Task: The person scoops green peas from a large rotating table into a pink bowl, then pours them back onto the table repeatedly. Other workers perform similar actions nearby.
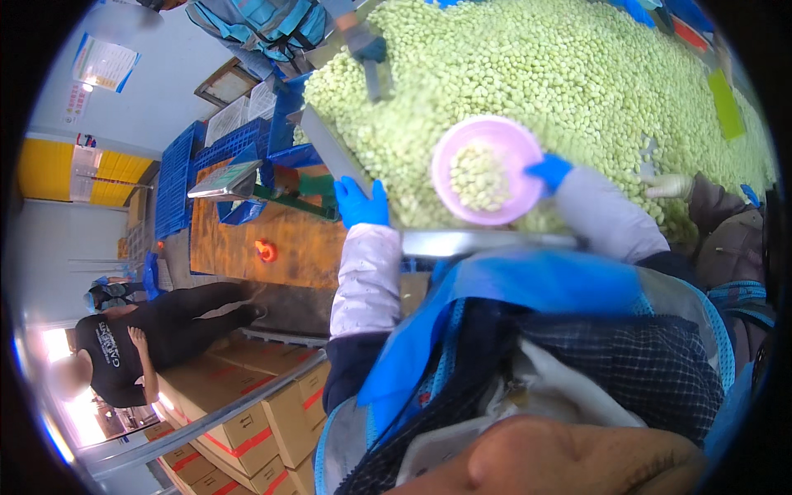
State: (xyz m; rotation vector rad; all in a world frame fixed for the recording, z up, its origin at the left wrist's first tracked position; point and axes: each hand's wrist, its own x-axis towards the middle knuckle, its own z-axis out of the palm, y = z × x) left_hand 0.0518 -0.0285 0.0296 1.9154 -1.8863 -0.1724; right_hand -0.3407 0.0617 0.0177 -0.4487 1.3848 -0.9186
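My right hand (550,173), in a blue glove, grips the right rim of a pink plastic bowl (442,167). Inside the bowl lies a portion of pale green beans (479,179). The bowl is over a broad heap of similar beans (526,62), blurred around it; I cannot tell whether it touches them. My left hand (361,201), also blue-gloved, rests with fingers spread at the near left corner of the metal table rim (334,145).
A co-worker's dark-gloved hand (368,46) holds a flat scraper (372,80) across the heap. Another person's pale-gloved hand (668,185) reaches in at right. Left stand a weighing scale (229,180) and a wooden tabletop (291,247). Cardboard boxes (241,427) and a standing person (167,328) are lower left.
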